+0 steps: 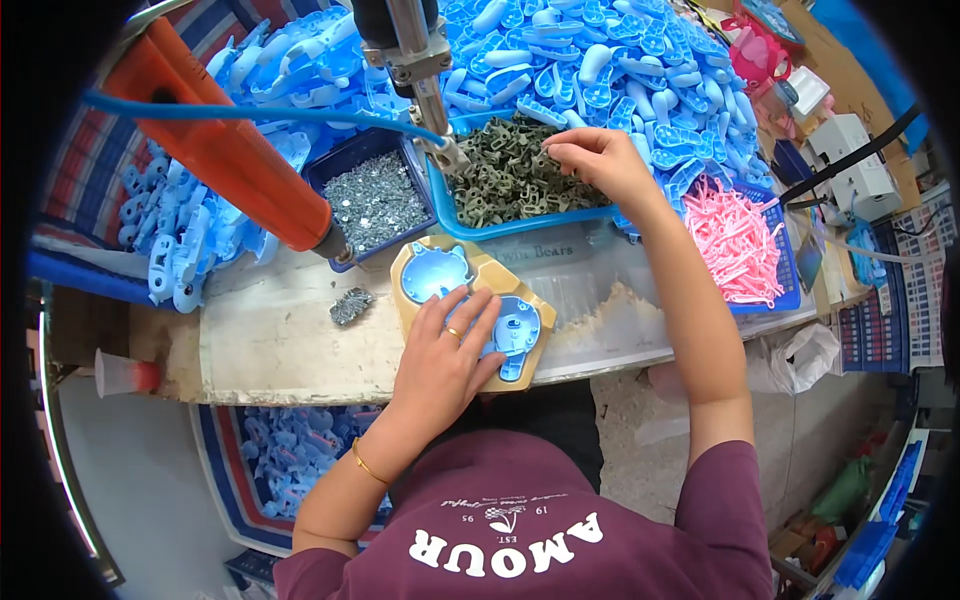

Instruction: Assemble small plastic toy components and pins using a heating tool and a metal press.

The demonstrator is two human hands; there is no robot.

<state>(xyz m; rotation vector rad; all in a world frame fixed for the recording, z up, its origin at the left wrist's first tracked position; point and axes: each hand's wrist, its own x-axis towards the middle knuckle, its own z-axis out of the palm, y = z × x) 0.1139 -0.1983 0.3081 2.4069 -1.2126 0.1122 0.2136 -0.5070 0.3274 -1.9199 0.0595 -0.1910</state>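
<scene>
My left hand (455, 345) lies with fingers stretched over a tan fixture (492, 270) at the table's front edge. In the fixture sit light-blue plastic shell pieces: a rounded one with small ears (436, 270) and another with a stub (517, 325). The left fingers partly cover the middle between them. My right hand (600, 165) is over a light-blue tray (530, 229) of dark green plastic parts (510, 165). Its thumb and fingertips are pinched together; whatever they hold, if anything, is too small to make out.
An orange power screwdriver (220, 140) hangs over the left, near a dark-blue tray of screws (375, 200). A metal tool (425, 90) hangs above the green parts. Blue shells (600, 70) heap behind. Pink parts (735, 240) fill a basket at right; a screw clump (351, 306) lies left of the fixture.
</scene>
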